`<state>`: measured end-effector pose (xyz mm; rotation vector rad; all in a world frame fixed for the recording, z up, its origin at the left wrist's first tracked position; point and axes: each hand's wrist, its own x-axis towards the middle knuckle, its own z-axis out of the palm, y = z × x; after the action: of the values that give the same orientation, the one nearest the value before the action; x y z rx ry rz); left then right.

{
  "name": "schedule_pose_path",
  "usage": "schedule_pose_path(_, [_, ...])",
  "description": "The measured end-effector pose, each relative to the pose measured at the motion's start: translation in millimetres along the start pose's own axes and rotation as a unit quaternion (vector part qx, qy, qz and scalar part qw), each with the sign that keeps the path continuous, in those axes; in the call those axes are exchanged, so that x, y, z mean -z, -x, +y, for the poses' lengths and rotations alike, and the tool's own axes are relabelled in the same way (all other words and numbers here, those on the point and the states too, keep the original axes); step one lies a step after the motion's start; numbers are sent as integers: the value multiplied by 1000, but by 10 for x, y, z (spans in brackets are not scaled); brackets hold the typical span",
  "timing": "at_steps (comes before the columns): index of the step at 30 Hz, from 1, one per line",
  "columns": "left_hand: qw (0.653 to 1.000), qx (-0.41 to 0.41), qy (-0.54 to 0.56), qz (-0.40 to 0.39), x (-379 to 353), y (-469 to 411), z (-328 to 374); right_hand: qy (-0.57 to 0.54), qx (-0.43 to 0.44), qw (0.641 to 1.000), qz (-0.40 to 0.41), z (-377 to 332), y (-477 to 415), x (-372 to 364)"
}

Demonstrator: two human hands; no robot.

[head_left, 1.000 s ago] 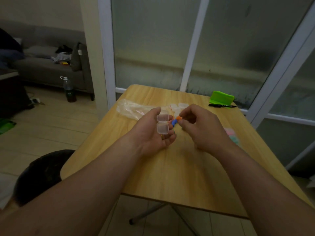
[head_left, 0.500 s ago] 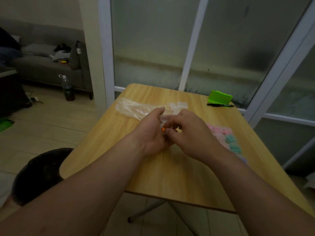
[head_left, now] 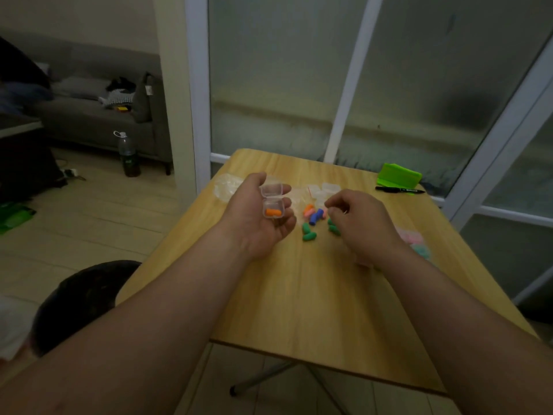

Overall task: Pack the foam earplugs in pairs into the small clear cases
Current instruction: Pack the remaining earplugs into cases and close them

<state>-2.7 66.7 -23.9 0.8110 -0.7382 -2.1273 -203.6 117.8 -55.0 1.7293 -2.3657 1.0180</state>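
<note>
Right grip [head_left: 359, 226] withdrew; orange earplug [head_left: 273, 211] lies in case [head_left: 271, 193] within left grip [head_left: 257, 224].

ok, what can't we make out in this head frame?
Head view, one line each:
The small clear hinged case in the left hand shows one orange foam earplug; a second is too blurred to tell.
The right hand: its own knuckles hide whether it pinches anything.
Some green foam earplugs lie under that hand; count unclear.
The pale pink and teal pieces are blurred, partly behind the forearm.

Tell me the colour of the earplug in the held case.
Orange. The earplug lies in the open case in the left hand, head view.
</note>
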Motion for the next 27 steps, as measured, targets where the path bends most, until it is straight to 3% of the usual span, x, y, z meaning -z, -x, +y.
schedule_pose_path(13, [1000, 2, -1, -14, 8, -81, 22, 151, -37, 987, -50, -263, -452, -421])
schedule_pose_path(21, [1000, 2, -3, -10, 15, -101, 9, 98, -45, 993, -39, -217, -415, -398])
schedule_pose_path(27, [1000, 1, -7, -12, -7, -88, -20, -28, -74, 997, -17, -143, -391, -325])
